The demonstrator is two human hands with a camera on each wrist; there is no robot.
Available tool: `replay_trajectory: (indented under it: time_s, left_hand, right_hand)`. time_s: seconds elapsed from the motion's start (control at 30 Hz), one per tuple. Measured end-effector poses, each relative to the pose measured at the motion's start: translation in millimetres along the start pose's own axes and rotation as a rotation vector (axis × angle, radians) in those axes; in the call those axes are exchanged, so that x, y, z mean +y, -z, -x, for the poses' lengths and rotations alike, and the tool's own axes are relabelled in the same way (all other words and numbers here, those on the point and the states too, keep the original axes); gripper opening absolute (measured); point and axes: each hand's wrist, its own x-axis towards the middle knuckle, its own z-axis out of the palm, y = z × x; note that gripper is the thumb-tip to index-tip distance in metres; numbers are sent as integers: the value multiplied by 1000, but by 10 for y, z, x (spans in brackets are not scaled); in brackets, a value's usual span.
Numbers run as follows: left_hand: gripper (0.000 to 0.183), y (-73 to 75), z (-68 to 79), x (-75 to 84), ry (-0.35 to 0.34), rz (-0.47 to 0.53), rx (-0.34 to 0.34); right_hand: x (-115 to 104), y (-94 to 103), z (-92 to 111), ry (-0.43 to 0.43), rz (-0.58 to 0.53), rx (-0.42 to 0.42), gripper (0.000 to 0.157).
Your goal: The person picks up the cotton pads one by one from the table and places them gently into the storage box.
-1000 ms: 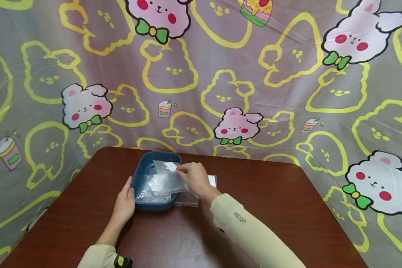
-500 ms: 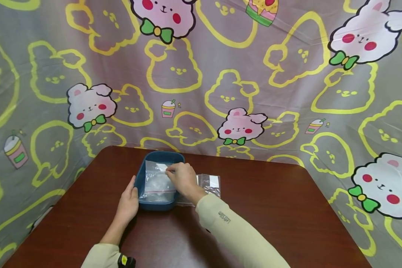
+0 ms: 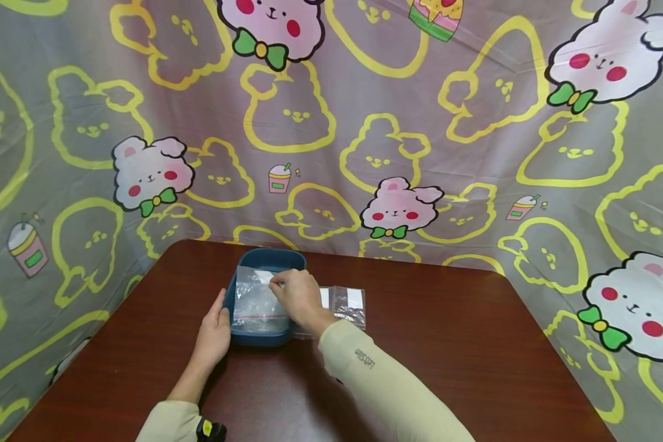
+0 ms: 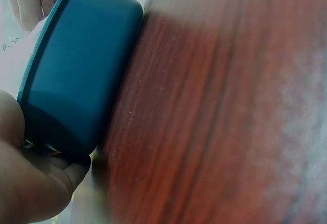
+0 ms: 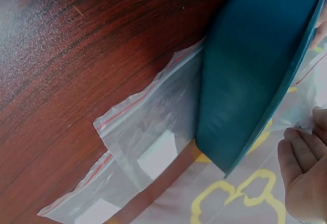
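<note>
A blue plastic bin (image 3: 265,339) stands on the table, with clear zip bags in it. My right hand (image 3: 298,298) is over the bin, pinching the top of a clear zip bag (image 3: 254,301) between thumb and fingertips. This bag has a red seal line and a white piece at its upper end. In the right wrist view the pinching fingers (image 5: 304,155) are curled, and the bag is only partly visible. My left hand (image 3: 214,334) holds the bin's left side. In the left wrist view its thumb (image 4: 10,116) lies at the rim, with fingers against the outer wall.
Right of the bin, more zip bags (image 3: 349,304) with white pieces inside lie flat, partly overlapping. One bag (image 5: 158,116) touches the bin's side. The dark red wooden table (image 3: 420,356) meets a patterned curtain (image 3: 320,153) at its back and sides.
My right hand has moved left with the pinched zip bag, which now lies flatter over the bin. The bags on the right show more. My left hand stays on the bin.
</note>
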Motion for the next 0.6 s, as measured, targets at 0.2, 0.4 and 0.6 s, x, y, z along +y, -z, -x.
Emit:
replay_trajectory:
  time_s: [0.2, 0.4, 0.6]
  left_hand:
    - [54, -9, 6, -17, -8, -1, 10]
    - [54, -19, 12, -16, -17, 4, 17]
    - [54, -16, 17, -12, -21, -5, 15]
  right_hand:
    - [-2, -64, 38, 0, 28, -8, 12]
    - [7, -84, 64, 7, 34, -6, 12]
    - [23, -77, 78, 24, 28, -4, 14]
